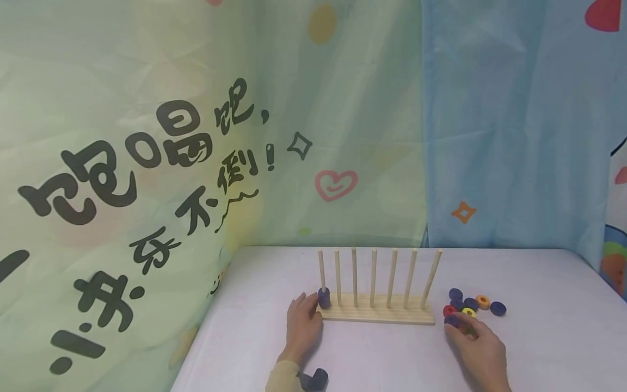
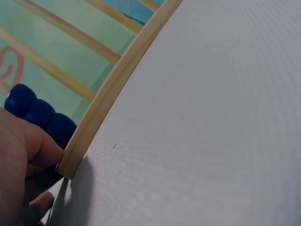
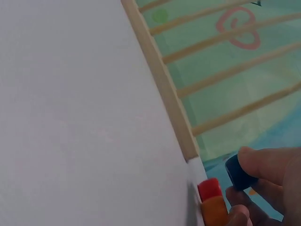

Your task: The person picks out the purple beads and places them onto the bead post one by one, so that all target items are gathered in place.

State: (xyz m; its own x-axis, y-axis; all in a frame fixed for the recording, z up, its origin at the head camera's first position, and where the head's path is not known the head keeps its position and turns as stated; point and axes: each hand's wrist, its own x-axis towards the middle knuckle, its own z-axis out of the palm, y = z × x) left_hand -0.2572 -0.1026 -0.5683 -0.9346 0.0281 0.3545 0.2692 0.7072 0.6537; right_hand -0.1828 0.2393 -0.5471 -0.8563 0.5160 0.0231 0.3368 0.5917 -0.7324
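- Right wrist view gives me the clearest read: my right hand (image 3: 263, 188) has a dark blue ring (image 3: 239, 173) pinched between thumb and fingers, just off the right end of the wooden peg rack (image 3: 162, 84).
- From the head view, that ring (image 1: 452, 320) sits low over the worktop (image 1: 539, 337), at the near edge of the loose pile and right of the rack's base (image 1: 377, 314).
- I judge this to be the pick-up step: the ring is gripped but not yet lifted clear. The next move calls for raising it above a peg tip and lining its hole up with the peg.
- My left hand (image 1: 303, 321) rests on the worktop with its fingers curled against the left end of the base, bracing it.
- What the rack holds: a short stack of dark blue rings (image 1: 324, 297) on the leftmost peg (image 1: 321, 269), three by the left wrist view (image 2: 40, 113). The six other pegs are bare.
- Loose pile beside the rack's right end: a red ring (image 1: 448, 310), a yellow ring (image 1: 468, 312), an orange ring (image 1: 483, 301) and several more dark blue ones (image 1: 498, 308).
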